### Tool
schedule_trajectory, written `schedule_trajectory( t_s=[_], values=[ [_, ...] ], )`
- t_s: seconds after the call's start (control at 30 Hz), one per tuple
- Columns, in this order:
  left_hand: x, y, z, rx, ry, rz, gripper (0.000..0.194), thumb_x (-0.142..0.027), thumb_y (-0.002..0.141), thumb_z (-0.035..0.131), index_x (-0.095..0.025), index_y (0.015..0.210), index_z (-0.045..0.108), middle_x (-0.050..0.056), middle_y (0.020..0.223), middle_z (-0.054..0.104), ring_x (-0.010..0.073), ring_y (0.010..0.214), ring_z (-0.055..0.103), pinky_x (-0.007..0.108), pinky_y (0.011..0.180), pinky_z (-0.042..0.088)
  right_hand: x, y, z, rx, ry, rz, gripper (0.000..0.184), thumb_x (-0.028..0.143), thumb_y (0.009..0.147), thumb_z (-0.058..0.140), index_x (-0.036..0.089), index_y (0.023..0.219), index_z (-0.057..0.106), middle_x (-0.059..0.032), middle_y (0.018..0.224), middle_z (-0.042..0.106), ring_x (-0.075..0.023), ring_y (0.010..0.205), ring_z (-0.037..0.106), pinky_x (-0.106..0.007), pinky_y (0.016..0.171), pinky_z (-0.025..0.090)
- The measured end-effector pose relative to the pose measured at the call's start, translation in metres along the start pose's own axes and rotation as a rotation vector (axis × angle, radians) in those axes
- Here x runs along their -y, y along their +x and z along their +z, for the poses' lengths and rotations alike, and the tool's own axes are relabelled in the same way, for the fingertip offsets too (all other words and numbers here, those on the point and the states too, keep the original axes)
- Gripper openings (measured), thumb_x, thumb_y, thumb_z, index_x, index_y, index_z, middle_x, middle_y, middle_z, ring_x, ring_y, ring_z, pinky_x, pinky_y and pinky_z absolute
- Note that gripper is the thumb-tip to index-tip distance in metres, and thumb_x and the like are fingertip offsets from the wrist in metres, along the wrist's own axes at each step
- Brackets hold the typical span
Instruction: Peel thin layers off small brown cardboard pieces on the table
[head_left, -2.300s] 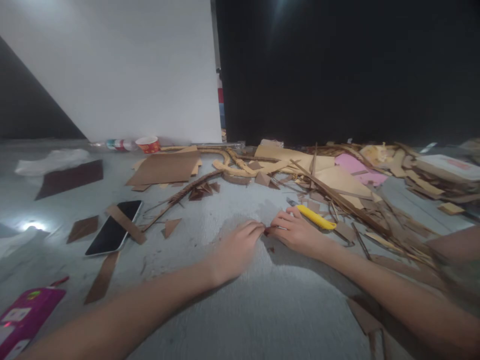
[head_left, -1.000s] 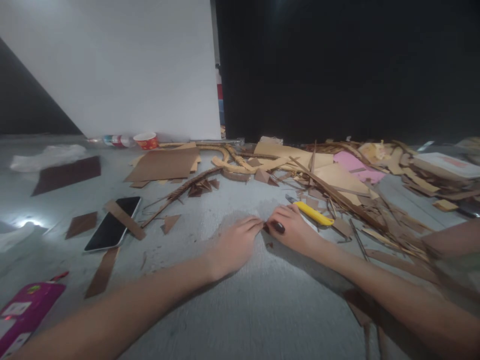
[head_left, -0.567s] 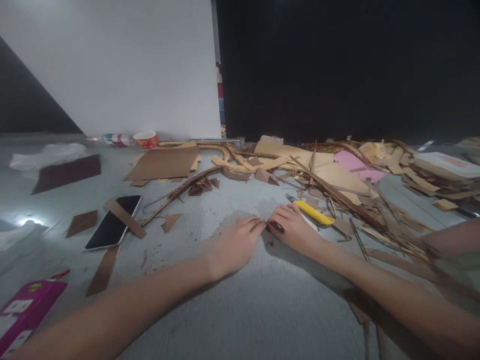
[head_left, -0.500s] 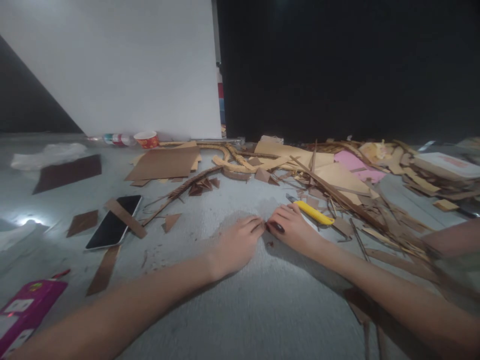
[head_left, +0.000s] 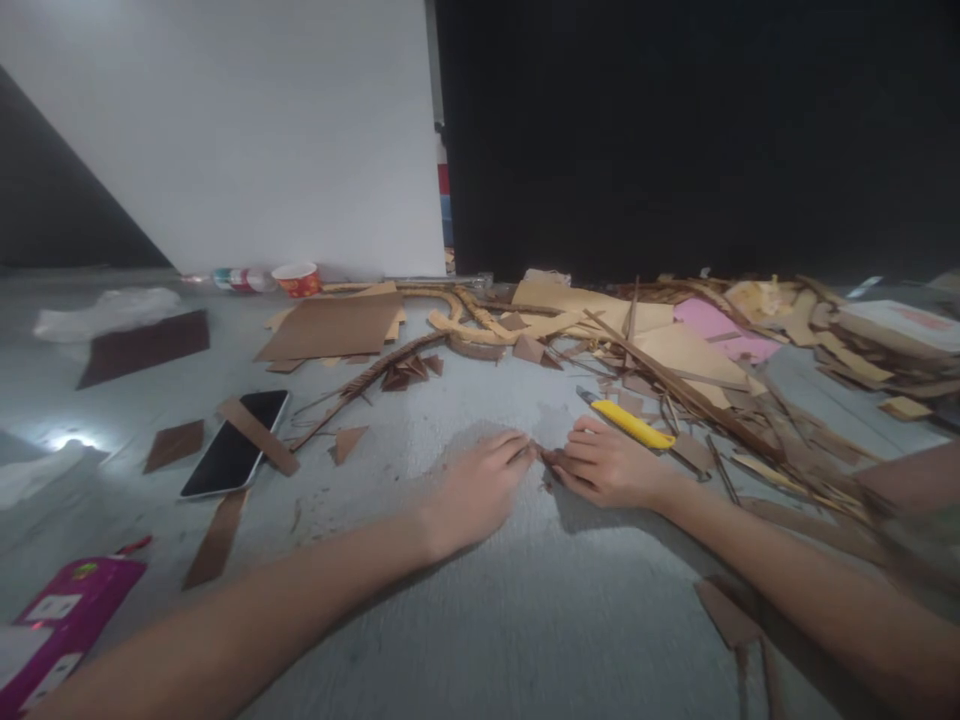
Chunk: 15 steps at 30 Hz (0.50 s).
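My left hand (head_left: 476, 490) rests low over the grey table, fingers pressed together in a pinch. To its right, my right hand (head_left: 615, 465) has its fingers curled and closed. A small dark brown piece (head_left: 550, 457), perhaps leather or card, spans the narrow space between the two sets of fingertips, and both hands seem to grip it. Its full shape is hidden by the fingers. Just beyond my right hand lies a yellow utility knife (head_left: 634, 424) with its blade end pointing to the upper left. Tiny brown crumbs lie beneath the fingertips.
A phone (head_left: 231, 450) with a brown strip across it lies at left, above a magenta pouch (head_left: 90, 610). Brown sheets (head_left: 330, 325) and small triangular pieces (head_left: 409, 373) sit farther back. Tan scraps and long strips (head_left: 675, 380) heap at right. A red paper cup (head_left: 298, 280) stands behind.
My right hand has moved slightly right and turned, opening a gap from the left hand where the small brown piece shows. My left hand stays nearly in place; the view has shifted slightly.
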<state>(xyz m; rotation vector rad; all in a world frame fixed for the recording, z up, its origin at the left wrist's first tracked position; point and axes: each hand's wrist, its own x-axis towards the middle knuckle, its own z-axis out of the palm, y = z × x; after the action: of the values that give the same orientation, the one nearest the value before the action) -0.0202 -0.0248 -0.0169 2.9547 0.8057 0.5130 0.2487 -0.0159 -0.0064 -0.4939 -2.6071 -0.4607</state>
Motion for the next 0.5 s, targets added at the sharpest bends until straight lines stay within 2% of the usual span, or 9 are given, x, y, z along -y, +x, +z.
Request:
schedule_trajectory(
  t_s=[0.27, 0.5],
  values=[
    [-0.0011, 0.0019, -0.0015, 0.023, 0.009, -0.033, 0.052, -0.002, 0.098, 0.041, -0.008, 0.146, 0.060, 0.016, 0.151, 0.068, 0.0246, 0.152, 0.055, 0.043, 0.129, 0.044, -0.0043, 0.0001, -0.0036, 0.034, -0.045, -0.071, 0.022, 0.016, 0.110, 0.059, 0.013, 0.104, 0.080, -0.0045, 0.078, 0.070, -0.0193, 0.075, 0.061, -0.040, 0.077, 0.045],
    [0.0017, 0.0021, 0.0011, 0.033, 0.057, 0.018, 0.050, -0.002, 0.097, 0.044, -0.006, 0.143, 0.063, 0.017, 0.147, 0.071, 0.0251, 0.151, 0.056, 0.042, 0.131, 0.042, -0.0041, -0.0012, -0.0017, 0.062, -0.049, -0.055, 0.026, 0.016, 0.111, 0.056, 0.016, 0.101, 0.080, -0.0049, 0.079, 0.071, -0.0198, 0.076, 0.063, -0.041, 0.079, 0.047]
  ],
)
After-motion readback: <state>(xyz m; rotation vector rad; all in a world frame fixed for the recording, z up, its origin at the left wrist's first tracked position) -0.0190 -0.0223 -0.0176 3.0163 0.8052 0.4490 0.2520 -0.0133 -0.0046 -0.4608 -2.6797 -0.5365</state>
